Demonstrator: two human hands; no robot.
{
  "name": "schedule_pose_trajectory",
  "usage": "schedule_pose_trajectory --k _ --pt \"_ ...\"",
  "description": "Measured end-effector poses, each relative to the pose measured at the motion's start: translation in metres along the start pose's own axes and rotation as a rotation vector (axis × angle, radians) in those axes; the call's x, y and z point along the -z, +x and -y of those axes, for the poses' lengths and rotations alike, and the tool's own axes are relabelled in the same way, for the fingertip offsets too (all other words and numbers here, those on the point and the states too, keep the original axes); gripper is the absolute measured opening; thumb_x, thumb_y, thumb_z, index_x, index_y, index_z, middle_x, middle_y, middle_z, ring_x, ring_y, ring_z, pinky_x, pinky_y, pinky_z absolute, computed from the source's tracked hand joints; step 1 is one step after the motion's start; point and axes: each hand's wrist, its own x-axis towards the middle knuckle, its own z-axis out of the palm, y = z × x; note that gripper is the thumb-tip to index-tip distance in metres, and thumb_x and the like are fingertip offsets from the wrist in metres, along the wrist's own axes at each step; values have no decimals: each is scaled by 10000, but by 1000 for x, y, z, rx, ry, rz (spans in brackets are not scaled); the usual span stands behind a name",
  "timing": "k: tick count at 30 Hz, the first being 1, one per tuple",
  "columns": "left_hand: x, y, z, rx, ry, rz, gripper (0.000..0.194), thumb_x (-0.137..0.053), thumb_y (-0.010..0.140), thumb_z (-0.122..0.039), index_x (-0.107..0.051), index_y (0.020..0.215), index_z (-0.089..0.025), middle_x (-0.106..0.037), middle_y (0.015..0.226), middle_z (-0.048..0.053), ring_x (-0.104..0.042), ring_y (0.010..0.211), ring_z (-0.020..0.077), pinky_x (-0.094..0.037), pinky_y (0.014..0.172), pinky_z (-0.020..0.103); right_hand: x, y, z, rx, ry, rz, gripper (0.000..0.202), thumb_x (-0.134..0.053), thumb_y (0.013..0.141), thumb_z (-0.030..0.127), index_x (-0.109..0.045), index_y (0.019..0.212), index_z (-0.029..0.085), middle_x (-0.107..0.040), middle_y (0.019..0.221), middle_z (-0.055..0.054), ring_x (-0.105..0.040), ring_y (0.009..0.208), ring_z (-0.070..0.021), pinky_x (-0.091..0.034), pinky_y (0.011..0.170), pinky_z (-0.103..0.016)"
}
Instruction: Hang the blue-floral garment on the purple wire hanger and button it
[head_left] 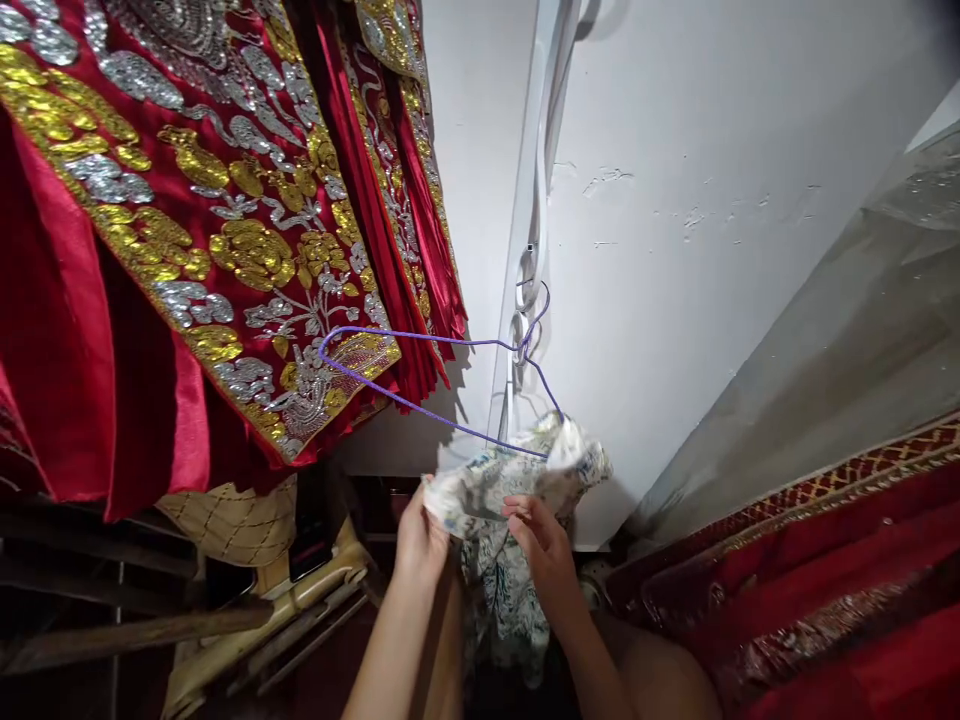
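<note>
A purple hanger (420, 408) hangs by its hook from a ring on a white strip (541, 150) against the wall. Its right arm runs into the shoulder of a pale patterned garment (499, 590), while its left arm sticks out bare. My left hand (421, 535) is closed on the garment's left edge, fingers partly hidden by cloth. My right hand (538, 540) touches the front of the garment near its middle, fingers bent and thumb close to them, pinching the cloth.
Red garments with gold and silver embroidery (255, 250) hang at the left. Below them stands a wooden chair (300, 610). Red fabric with gold trim (847, 580) and plastic-like sheeting (810, 320) are at the right.
</note>
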Motion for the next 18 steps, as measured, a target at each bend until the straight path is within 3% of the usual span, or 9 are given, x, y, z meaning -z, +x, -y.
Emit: schedule_pose_trajectory --k 2,5,8,11,13,15,18 --pt "-4 -26 14 28 -35 89 111 -705 758 -201 -633 817 -142 -665 761 30 -657 718 139 -535 695 211 3 -3 -4 -8 -34 124 350 -574 884 461 -682 1087 197 -692 1112 -111 -625 1087 -277 -491 927 -348" --pt "-19 -63 21 -26 197 372 246 -673 859 -399 -654 871 -154 -679 842 48 -662 833 173 -512 737 232 10 -8 -14 -58 -26 223 433 -571 873 565 -673 1111 218 -692 1145 -107 -604 1162 -294 -501 958 -371" --pt "-32 -84 12 -177 490 629 308 -581 932 -451 -685 901 -163 -688 955 89 -638 972 218 -490 845 284 16 -13 -29 -118 -6 210 470 -635 804 606 -647 1048 205 -704 1029 -106 -649 1011 -288 -536 864 -379" --pt "-34 -85 -2 -340 671 806 288 -544 962 -424 -695 958 -178 -659 1090 113 -576 1137 240 -428 1000 322 21 -21 -40 -192 -49 255 395 -646 768 594 -618 842 207 -679 842 -73 -632 811 -254 -539 741 -365" --pt "-26 -78 -6 -340 754 894 329 -510 974 -459 -670 1068 -187 -631 1163 114 -550 1172 234 -399 1041 330 26 -28 -39 -255 -123 281 335 -679 724 550 -592 729 226 -648 752 -48 -606 740 -243 -525 672 -349" --pt "-10 -69 -4 -230 841 986 438 -418 991 -535 -622 1163 -188 -632 1153 101 -568 1101 218 -427 986 318 33 -36 -30 -297 -179 274 278 -728 676 484 -596 704 241 -631 700 -26 -592 699 -234 -514 630 -331" --pt "28 -60 5 -28 1048 1130 588 -280 988 -628 -642 969 -165 -634 882 47 -561 807 173 -449 746 268 49 -37 -3 -260 -242 247 251 -735 677 433 -637 755 216 -644 697 -19 -590 675 -211 -511 614 -302"
